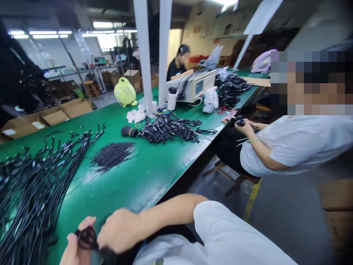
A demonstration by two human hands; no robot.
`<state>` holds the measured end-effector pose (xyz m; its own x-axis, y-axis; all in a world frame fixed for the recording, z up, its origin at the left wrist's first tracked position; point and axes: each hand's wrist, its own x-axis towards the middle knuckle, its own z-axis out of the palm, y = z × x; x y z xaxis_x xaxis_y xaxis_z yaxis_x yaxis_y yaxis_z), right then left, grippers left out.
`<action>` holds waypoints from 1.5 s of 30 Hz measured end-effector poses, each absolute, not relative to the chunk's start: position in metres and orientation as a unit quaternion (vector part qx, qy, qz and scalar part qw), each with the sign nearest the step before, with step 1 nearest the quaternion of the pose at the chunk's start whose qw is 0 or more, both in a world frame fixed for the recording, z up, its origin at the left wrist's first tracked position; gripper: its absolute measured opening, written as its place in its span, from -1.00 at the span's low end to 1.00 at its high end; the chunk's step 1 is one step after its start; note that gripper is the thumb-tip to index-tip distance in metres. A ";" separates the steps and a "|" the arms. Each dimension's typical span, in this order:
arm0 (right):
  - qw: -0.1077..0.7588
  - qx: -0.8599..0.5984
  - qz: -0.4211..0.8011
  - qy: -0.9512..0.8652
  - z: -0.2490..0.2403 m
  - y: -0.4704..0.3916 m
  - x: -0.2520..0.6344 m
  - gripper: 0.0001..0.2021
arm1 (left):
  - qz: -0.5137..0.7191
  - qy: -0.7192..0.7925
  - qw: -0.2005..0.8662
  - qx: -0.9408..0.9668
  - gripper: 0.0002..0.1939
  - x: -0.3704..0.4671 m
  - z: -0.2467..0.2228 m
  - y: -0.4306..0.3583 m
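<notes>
Low in the head view, my left hand (74,244) pinches a small coiled black cable (87,238) between thumb and fingers. Close beside it on the right, my right hand (120,229) is curled, its fingers closed against the dark coil; its fingertips are hidden and slightly blurred. Both hands are at the near edge of the green table (132,173). Long black cables (41,184) lie spread at the left, and a pile of thin dark ties (114,155) rests in front of the hands.
Beyond lie bundled black cables (168,127), a dark roll (129,131), a white bottle (172,98), a small white fan (210,100), a yellow-green fan (125,91) and a beige instrument (193,86). A person (298,143) sits at the right on a stool; another sits behind the instrument.
</notes>
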<state>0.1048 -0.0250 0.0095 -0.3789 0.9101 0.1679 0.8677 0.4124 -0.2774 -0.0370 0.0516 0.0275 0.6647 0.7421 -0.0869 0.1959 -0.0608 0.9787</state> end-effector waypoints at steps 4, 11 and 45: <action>0.200 -0.660 0.111 -0.716 0.016 -0.022 0.130 -0.83 | 0.297 0.366 0.652 0.594 -0.32 -0.042 0.020 0.032; 0.396 -0.608 0.243 -0.643 0.000 -0.023 0.134 -0.72 | 0.315 0.382 0.661 0.565 -0.53 -0.023 -0.007 0.009; 0.220 -0.917 -0.122 -0.311 0.020 -0.090 0.425 -0.65 | 0.160 0.482 0.508 0.696 -0.52 -0.078 -0.044 0.051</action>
